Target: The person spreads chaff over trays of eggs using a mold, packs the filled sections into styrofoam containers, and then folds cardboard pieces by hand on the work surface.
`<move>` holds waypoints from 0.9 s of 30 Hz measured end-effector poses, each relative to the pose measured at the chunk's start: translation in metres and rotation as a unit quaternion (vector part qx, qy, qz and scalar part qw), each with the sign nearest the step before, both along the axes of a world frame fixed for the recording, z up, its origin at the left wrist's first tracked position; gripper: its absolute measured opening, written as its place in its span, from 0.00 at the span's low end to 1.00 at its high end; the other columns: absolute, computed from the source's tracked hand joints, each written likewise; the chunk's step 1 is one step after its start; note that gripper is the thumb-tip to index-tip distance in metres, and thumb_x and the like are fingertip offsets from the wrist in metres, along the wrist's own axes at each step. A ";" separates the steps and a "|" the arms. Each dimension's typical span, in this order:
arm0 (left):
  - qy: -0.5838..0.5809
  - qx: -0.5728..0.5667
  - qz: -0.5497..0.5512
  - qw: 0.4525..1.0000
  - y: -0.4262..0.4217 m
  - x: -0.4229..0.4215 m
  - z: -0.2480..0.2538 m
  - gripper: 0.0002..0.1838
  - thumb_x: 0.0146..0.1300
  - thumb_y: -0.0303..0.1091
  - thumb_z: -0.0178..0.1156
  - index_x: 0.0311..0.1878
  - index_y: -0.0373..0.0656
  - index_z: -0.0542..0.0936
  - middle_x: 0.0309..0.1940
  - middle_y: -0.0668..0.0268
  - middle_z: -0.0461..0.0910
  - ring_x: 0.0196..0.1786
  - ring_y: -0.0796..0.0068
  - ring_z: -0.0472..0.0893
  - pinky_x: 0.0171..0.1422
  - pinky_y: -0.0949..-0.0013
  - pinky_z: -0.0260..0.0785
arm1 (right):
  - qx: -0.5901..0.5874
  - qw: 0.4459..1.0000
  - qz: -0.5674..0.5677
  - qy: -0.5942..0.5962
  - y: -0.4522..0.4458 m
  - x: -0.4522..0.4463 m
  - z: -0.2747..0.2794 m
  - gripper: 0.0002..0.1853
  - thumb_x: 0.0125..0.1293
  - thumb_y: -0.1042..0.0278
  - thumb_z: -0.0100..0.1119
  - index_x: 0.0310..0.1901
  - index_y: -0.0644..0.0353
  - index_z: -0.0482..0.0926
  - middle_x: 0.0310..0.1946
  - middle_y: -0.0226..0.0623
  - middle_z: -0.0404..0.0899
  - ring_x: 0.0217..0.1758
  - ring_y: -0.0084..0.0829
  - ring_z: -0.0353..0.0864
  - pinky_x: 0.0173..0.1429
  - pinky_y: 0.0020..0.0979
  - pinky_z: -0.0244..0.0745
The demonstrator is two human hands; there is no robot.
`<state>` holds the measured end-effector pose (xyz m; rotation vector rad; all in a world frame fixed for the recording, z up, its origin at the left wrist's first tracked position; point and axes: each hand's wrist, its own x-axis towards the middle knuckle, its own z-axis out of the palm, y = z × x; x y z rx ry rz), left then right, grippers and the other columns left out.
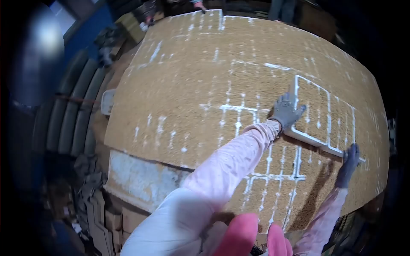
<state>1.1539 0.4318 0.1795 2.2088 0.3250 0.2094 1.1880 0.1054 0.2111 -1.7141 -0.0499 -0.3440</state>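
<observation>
A raised rectangular panel (314, 113) with a brown, grainy top and white edges sits over the right part of a large brown sheet (192, 77). My left hand (288, 112), in a grey glove, grips its left edge, with the thumb over the top. At the near right corner, my right hand (351, 160), also in a grey glove, holds the panel's edge; its fingertips are partly hidden. A shadow falls on the sheet below the panel's near side. White lines and spots mark both the panel and the sheet.
A pale, stained board (136, 177) shows under the sheet's near left edge. Dark rounded bundles (77, 104) stand at the left, near a white container (107, 102). Flat cardboard pieces (100, 219) lie at lower left. Another person's hand (199, 6) touches the far edge.
</observation>
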 end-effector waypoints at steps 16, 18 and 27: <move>0.070 -0.555 0.189 0.807 0.614 -0.675 -0.149 0.35 0.72 0.49 0.52 0.75 0.42 0.57 0.75 0.67 0.55 0.76 0.70 0.54 0.78 0.63 0.47 | -0.289 0.922 0.255 0.039 0.403 -0.437 -0.143 0.43 0.56 0.76 0.65 0.72 0.67 0.54 0.66 0.49 0.66 0.64 0.39 0.71 0.68 0.30 0.66; 0.122 -0.397 0.329 0.848 0.540 -0.636 -0.081 0.41 0.66 0.58 0.58 0.73 0.39 0.61 0.70 0.66 0.64 0.70 0.70 0.65 0.70 0.68 0.59 | -0.123 0.941 0.268 0.168 0.411 -0.432 -0.117 0.35 0.60 0.67 0.65 0.67 0.65 0.62 0.53 0.41 0.77 0.50 0.36 0.78 0.57 0.30 0.74; -0.007 -0.461 0.214 0.861 0.537 -0.637 -0.079 0.33 0.68 0.43 0.59 0.70 0.38 0.62 0.65 0.58 0.69 0.65 0.63 0.71 0.68 0.63 0.65 | 0.145 0.888 0.289 0.327 0.435 -0.423 -0.131 0.26 0.63 0.51 0.65 0.56 0.61 0.75 0.52 0.45 0.79 0.53 0.32 0.80 0.52 0.32 0.76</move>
